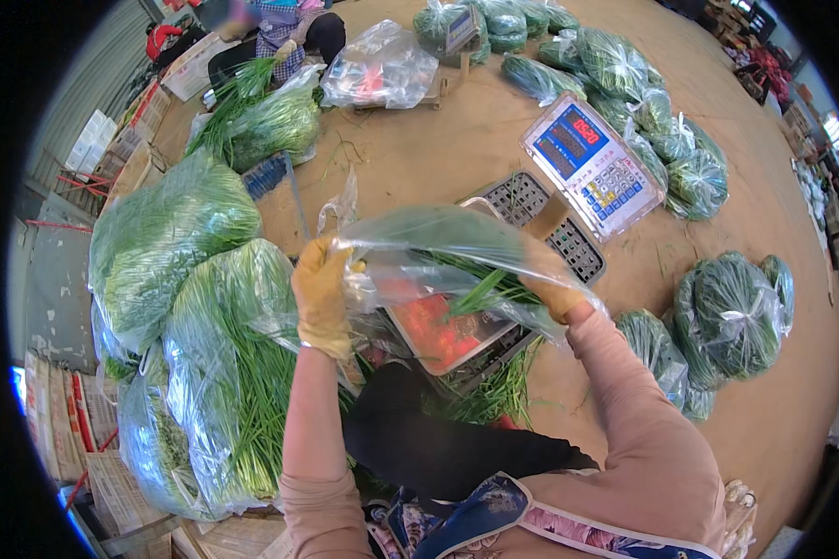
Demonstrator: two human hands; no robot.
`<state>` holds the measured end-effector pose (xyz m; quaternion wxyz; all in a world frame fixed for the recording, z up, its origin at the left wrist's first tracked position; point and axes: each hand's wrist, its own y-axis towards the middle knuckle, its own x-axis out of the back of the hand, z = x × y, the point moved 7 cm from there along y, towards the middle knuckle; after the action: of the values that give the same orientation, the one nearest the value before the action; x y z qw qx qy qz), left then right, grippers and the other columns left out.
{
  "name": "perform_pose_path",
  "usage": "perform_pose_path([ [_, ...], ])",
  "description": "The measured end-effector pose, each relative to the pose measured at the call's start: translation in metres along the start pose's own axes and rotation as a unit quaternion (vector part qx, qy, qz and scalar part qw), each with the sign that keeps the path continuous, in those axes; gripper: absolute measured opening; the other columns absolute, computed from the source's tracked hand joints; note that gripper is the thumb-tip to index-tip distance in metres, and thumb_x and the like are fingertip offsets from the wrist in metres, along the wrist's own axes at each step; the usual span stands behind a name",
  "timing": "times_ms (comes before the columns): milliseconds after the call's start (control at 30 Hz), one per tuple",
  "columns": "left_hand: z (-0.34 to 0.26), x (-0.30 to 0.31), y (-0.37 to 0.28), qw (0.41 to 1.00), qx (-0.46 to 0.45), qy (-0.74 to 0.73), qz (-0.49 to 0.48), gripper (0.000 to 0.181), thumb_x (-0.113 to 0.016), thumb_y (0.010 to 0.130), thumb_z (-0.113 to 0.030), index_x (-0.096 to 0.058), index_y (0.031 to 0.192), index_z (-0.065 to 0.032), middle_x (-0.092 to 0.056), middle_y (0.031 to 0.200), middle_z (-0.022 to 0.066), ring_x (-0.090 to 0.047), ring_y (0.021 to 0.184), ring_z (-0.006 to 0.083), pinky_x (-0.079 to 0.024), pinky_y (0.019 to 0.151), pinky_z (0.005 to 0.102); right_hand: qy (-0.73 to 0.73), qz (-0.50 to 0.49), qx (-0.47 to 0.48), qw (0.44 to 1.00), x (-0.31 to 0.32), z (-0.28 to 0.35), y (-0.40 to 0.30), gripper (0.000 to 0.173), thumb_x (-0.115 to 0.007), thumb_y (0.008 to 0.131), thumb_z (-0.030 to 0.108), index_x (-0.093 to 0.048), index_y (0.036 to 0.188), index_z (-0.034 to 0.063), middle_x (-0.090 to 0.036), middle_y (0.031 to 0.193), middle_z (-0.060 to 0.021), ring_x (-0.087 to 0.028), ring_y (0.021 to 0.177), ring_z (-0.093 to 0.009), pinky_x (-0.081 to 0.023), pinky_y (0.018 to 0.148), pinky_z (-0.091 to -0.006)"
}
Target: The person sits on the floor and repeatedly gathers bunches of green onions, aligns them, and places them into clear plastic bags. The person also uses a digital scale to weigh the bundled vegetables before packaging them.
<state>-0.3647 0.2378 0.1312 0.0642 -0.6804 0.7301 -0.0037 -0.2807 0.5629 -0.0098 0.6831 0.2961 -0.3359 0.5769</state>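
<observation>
A clear plastic bag with long green leafy stalks inside stretches between my hands, above a digital scale. My left hand, in a yellowish glove, grips one end of the bag. The gloved right hand is at the other end, partly behind or inside the film, around the stalks; its fingers are mostly hidden. Below the bag lies the scale's metal and red pan. The scale's lit display panel stands beyond, tilted. Loose green stalks spill from a large open bag at my left.
Large bags of greens are stacked at the left. Filled, tied bags sit on the floor at the right, with more farther back. A person sits at the upper left near another scale. Wooden crates stand lower left.
</observation>
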Motion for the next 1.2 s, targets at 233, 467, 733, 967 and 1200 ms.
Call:
perform_pose_path([
  [233, -0.040, 0.017, 0.003, 0.971, -0.028, 0.238, 0.026, 0.025, -0.071, 0.072, -0.008, -0.062, 0.094, -0.0017, -0.062, 0.082, 0.0044, -0.054, 0.071, 0.0085, -0.044, 0.062, 0.0216, 0.169, 0.136, 0.088, 0.972, 0.018, 0.032, 0.000, 0.053, -0.060, 0.081, 0.015, -0.042, 0.129, 0.0004, -0.051, 0.125, -0.0165, -0.045, 0.119, -0.027, -0.033, 0.101, -0.0335],
  [467, -0.028, 0.000, -0.013, 0.974, -0.042, 0.212, 0.066, 0.083, -0.077, 0.069, -0.010, -0.028, 0.135, -0.0001, -0.055, 0.105, 0.0124, -0.056, 0.091, 0.0180, -0.047, 0.080, 0.0290, 0.594, 0.089, -0.012, 0.799, 0.054, 0.067, -0.038, 0.041, -0.053, 0.087, 0.019, -0.047, 0.122, -0.0016, -0.056, 0.114, -0.0194, -0.053, 0.105, -0.030, -0.041, 0.090, -0.0348],
  [733, -0.025, 0.046, -0.083, 0.992, -0.100, 0.076, -0.017, 0.086, -0.072, 0.076, -0.029, -0.023, 0.137, 0.0048, -0.033, 0.138, 0.0208, -0.035, 0.127, 0.0275, -0.031, 0.102, 0.0368, 0.179, 0.155, 0.145, 0.961, 0.081, 0.154, -0.056, 0.045, -0.052, 0.084, 0.028, -0.053, 0.117, -0.0023, -0.058, 0.112, -0.0200, -0.055, 0.102, -0.030, -0.041, 0.088, -0.0359],
  [967, 0.075, 0.157, -0.209, 0.941, -0.058, 0.304, -0.133, 0.034, -0.064, 0.081, -0.024, -0.056, 0.105, -0.0014, -0.054, 0.118, 0.0185, -0.051, 0.110, 0.0314, -0.040, 0.094, 0.0355, 0.281, 0.403, 0.063, 0.869, 0.037, 0.228, -0.101, 0.029, -0.050, 0.085, 0.014, -0.060, 0.107, -0.0031, -0.061, 0.101, -0.0133, -0.058, 0.095, -0.021, -0.045, 0.083, -0.0333],
  [1200, 0.113, 0.280, -0.319, 0.874, -0.076, 0.275, -0.394, 0.022, -0.064, 0.078, -0.009, -0.058, 0.099, -0.0027, -0.060, 0.107, 0.0147, -0.057, 0.101, 0.0281, -0.044, 0.087, 0.0343, 0.405, 0.533, 0.190, 0.718, -0.046, 0.344, -0.136, 0.022, -0.048, 0.088, 0.006, -0.060, 0.104, -0.0017, -0.062, 0.100, -0.0097, -0.060, 0.091, -0.019, -0.046, 0.084, -0.0286],
])
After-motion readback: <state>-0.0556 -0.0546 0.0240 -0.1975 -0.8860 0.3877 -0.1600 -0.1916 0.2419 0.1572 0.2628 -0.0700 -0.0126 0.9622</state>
